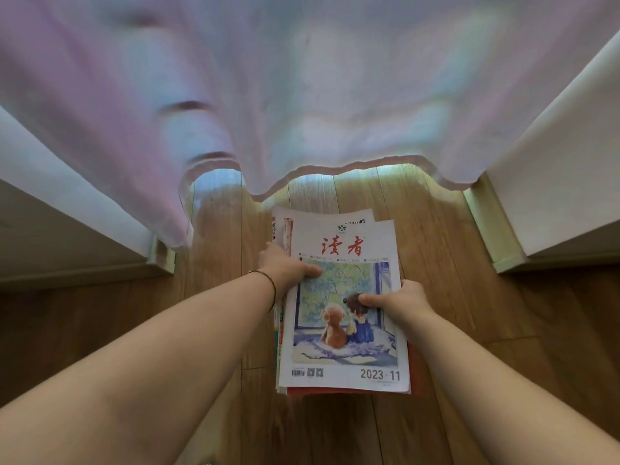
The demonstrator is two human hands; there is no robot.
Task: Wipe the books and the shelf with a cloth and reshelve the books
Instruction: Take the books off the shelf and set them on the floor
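A stack of several books and magazines (342, 350) lies over the wooden floor in the middle of the view. The top one has a white cover with red characters and a painting of a child and a bear at a window. My left hand (285, 268) grips the stack's left edge, thumb on the cover. My right hand (399, 302) grips the right edge, thumb pressed on the picture. Whether the stack rests on the floor or is lifted I cannot tell. No cloth and no shelf are in view.
A sheer pink-white curtain (302, 95) hangs across the upper half, its hem just beyond the stack. White walls with pale skirting stand at the left (67, 209) and the right (553, 182). Wooden floor (453, 263) surrounds the stack.
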